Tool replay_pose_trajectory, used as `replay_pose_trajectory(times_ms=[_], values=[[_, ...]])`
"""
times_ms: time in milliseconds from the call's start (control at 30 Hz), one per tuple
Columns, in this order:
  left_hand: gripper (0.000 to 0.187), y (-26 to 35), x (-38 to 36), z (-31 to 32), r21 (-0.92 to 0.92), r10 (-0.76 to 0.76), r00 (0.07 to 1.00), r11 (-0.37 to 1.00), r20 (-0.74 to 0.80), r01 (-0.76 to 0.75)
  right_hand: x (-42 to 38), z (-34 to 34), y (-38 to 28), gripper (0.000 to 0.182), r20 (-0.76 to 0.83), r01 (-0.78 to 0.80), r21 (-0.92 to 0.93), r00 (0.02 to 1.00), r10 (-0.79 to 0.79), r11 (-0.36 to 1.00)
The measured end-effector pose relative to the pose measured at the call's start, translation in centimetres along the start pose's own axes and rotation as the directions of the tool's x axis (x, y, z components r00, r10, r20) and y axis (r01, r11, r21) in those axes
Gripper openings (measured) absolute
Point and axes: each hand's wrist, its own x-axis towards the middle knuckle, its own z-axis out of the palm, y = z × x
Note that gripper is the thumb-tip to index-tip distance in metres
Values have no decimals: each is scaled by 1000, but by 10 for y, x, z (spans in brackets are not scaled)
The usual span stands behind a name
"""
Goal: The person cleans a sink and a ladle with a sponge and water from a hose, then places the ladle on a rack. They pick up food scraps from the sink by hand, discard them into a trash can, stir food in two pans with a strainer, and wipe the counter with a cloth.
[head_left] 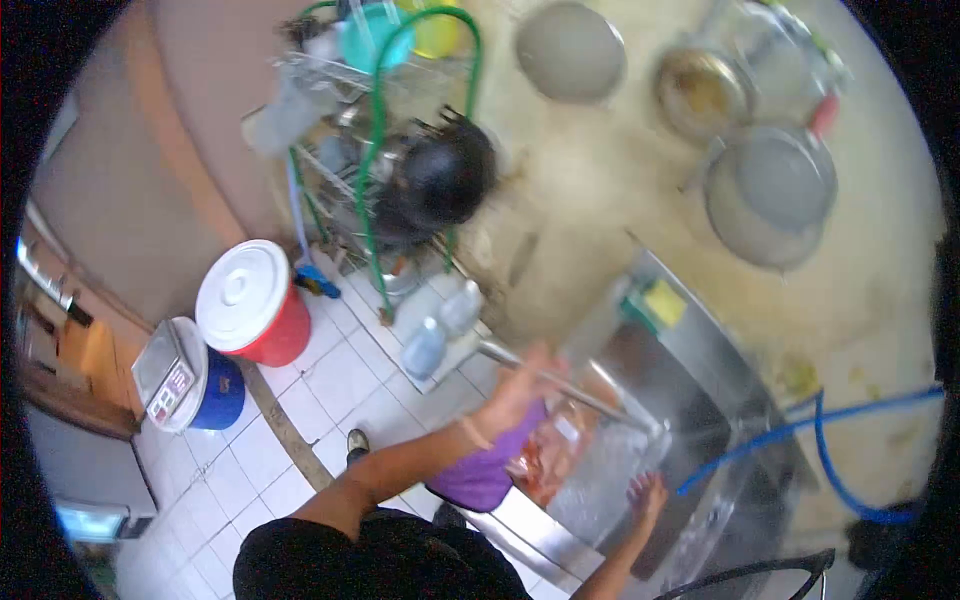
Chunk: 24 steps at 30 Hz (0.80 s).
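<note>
My left hand (pixel 520 385) is at the metal faucet pipe (pixel 580 392), over the sink's near edge; its fingers are blurred. Over the basin, my right hand (pixel 648 492) has its fingers apart and holds nothing. Between my hands, reddish pieces that look like raw meat (pixel 548 462) lie in the steel sink (pixel 690 400), beside a clear, shiny, watery area (pixel 605 475). A purple cloth (pixel 490 470) hangs over the sink's front edge. The yellow and green sponge (pixel 662 303) rests on the far rim.
A blue hose (pixel 760 440) crosses the right side. Pots (pixel 770 190) and a round lid (pixel 570 52) lie on the counter. The dish rack (pixel 370 150) holds a black pan (pixel 445 170). A red bucket (pixel 280 335) and a scale (pixel 165 375) on a blue bucket (pixel 220 395) stand left.
</note>
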Motion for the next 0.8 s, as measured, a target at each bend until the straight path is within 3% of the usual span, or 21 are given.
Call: replay_pose_trajectory(times_ms=[33,100,133,200,233,267,333,367,400,467,533,600,667,733,800], values=[[54,-3,18,-9,158,1,990,987,143,-23,-29,40,-16,49,37,14,-7,999,-14,1000],[44,-1,26,8,164,-106,968,984,228,69,-84,116,-29,50,-53,-115,470,986,158,875],[35,15,12,21,183,-205,946,970,253,161,-90,138,-25,50,-40,-114,475,988,151,872],[35,55,-14,26,247,-158,914,967,375,65,-85,161,-28,49,303,-175,764,947,-106,622],[35,70,-21,13,236,-143,914,970,380,53,-77,161,-27,39,222,-190,875,975,-19,444],[32,84,-27,-1,182,-103,883,983,458,20,-91,183,-31,39,228,-192,870,973,-26,455],[30,118,-27,-30,124,-57,844,992,534,-11,-121,219,-41,27,34,68,794,987,-156,604],[28,139,-21,-53,37,-14,815,999,580,-10,-133,237,-44,20,255,68,701,905,-340,710],[26,162,-19,-71,-45,30,784,999,620,-3,-155,272,-58,22,230,88,724,904,-360,684],[24,228,-27,-98,-220,160,770,975,618,-26,-203,353,-99,26,196,206,697,867,-458,687],[24,290,-27,-122,-437,169,843,896,510,85,-250,437,-144,38,147,434,535,797,-586,725],[28,348,-26,-136,-508,360,774,859,521,-57,-278,519,-186,42,240,526,511,672,-700,680],[36,408,-28,-150,-389,341,858,902,383,-185,-289,599,-236,35,443,552,511,488,-752,659],[45,456,-25,-180,-364,411,850,886,330,-287,-316,692,-281,23,497,575,598,280,-821,558],[46,497,-29,-220,-279,458,850,879,262,-387,-337,782,-326,24,538,690,569,99,-837,447]])
